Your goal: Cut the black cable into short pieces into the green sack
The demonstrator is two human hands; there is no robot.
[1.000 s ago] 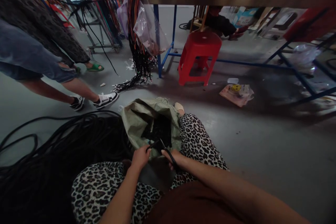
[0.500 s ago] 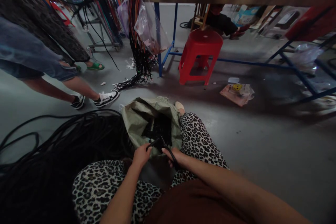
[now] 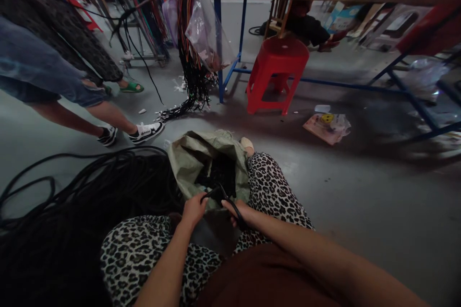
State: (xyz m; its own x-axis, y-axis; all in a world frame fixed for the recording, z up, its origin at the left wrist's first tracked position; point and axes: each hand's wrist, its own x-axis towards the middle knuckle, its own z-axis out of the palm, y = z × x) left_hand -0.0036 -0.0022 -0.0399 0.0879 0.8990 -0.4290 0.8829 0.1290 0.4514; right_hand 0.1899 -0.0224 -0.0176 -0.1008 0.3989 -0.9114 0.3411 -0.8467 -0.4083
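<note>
Sack: matt plast., creased. Stool: smooth plast., semi-gloss. Trousers: cloth, matt.

The grey floor bears all items listed. Directly before me stands the open green sack. To my left lies the heap of black cord, loops spread outward. Ahead, the red stool stands upright; right of it lies a plastic packet.

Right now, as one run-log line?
left hand: holds black cord | right hand: holds scissors | sack: open, dark contents | black heap: floor, left side
</note>
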